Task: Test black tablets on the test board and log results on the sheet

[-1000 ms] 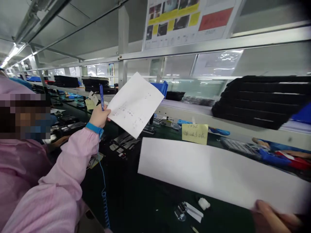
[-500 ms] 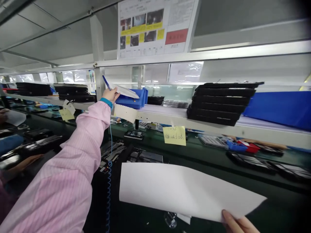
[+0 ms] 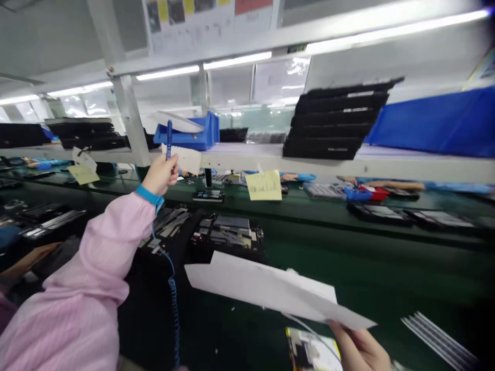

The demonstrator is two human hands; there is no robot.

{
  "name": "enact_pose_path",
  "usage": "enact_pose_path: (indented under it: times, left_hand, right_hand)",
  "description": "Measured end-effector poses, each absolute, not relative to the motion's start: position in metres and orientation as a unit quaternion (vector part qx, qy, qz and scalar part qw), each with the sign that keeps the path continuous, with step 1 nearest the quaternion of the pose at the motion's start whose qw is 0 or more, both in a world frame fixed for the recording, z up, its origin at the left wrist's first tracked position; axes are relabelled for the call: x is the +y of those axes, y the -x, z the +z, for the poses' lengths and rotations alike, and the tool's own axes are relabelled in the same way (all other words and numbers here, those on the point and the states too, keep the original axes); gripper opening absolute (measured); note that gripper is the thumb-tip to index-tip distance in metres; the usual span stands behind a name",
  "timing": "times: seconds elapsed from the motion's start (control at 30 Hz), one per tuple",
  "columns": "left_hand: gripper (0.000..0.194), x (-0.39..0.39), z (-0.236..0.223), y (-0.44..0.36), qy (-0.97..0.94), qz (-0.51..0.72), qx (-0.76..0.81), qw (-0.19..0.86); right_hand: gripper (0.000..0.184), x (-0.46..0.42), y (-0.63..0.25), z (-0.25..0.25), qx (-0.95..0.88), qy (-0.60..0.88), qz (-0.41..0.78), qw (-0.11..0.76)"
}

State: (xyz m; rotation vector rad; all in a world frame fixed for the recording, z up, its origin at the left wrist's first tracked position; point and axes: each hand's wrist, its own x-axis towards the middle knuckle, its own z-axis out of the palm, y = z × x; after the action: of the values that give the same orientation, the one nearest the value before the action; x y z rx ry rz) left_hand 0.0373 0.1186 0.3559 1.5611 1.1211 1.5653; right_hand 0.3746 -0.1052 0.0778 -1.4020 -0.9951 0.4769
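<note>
My left hand (image 3: 160,172) is closed round a blue pen (image 3: 169,138) held upright, just in front of the shelf edge. A blue wrist strap (image 3: 149,197) circles that wrist, and its coiled cord (image 3: 174,309) hangs down. Behind the pen, a blue bin (image 3: 183,139) with white paper (image 3: 180,122) lying across its top stands on the shelf. My right hand (image 3: 358,345) pinches the near right corner of folded white paper (image 3: 263,288), which is held above the dark green bench.
Stacked black trays (image 3: 328,123) and a larger blue bin (image 3: 436,123) occupy the shelf. A yellow note (image 3: 264,185) hangs from its edge. Trays of electronic parts (image 3: 228,232) lie on the bench. Co-workers' arms (image 3: 398,184) show across the bench and at the left.
My left hand has come down from the bin with the pen, leaving the paper on the bin. The right hand's paper has tilted and shows its folded edge. The view has dipped.
</note>
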Motion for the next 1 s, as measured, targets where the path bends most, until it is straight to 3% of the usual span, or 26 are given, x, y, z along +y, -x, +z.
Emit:
enact_pose_path:
  times: [0.1, 0.23, 0.37, 0.47, 0.57, 0.63, 0.7, 0.83, 0.9, 1.0]
  left_hand:
    - [0.03, 0.056, 0.301, -0.048, -0.677, 0.518, 0.411, 0.322]
    - [0.032, -0.005, 0.236, -0.041, -0.745, 0.393, 0.471, 0.263]
    - [0.027, -0.026, 0.175, -0.019, -0.778, 0.262, 0.548, 0.159]
    - [0.027, -0.029, 0.134, -0.004, -0.788, 0.143, 0.573, 0.174]
    - [0.025, -0.027, 0.102, 0.003, -0.786, 0.054, 0.593, 0.169]
    - [0.024, -0.023, 0.085, 0.001, -0.782, 0.017, 0.603, 0.16]
    - [0.03, -0.017, 0.073, -0.006, -0.777, -0.005, 0.607, 0.168]
    - [0.041, 0.0, 0.056, -0.026, -0.797, -0.021, 0.572, 0.191]
    - [0.042, 0.009, 0.049, -0.036, -0.818, -0.042, 0.547, 0.175]
    - [0.044, 0.022, 0.04, -0.046, -0.84, -0.097, 0.519, 0.125]
  right_hand:
    - [0.015, -0.115, -0.367, 0.072, -0.621, 0.503, 0.15, 0.582]
    - [0.022, -0.114, -0.355, 0.044, -0.735, 0.441, 0.087, 0.507]
    - [0.031, -0.11, -0.349, 0.009, -0.793, 0.454, 0.091, 0.397]
    - [0.04, -0.11, -0.353, -0.003, -0.806, 0.498, 0.04, 0.317]
    - [0.055, -0.121, -0.355, 0.005, -0.767, 0.569, -0.019, 0.297]
    - [0.061, -0.137, -0.349, 0.017, -0.768, 0.553, 0.027, 0.322]
    - [0.06, -0.157, -0.338, 0.025, -0.792, 0.481, 0.16, 0.342]
    - [0.035, -0.196, -0.302, -0.002, -0.764, 0.366, 0.456, 0.272]
    - [0.031, -0.205, -0.283, -0.033, -0.707, 0.442, 0.495, 0.244]
    - [0.036, -0.206, -0.265, -0.074, -0.634, 0.549, 0.471, 0.274]
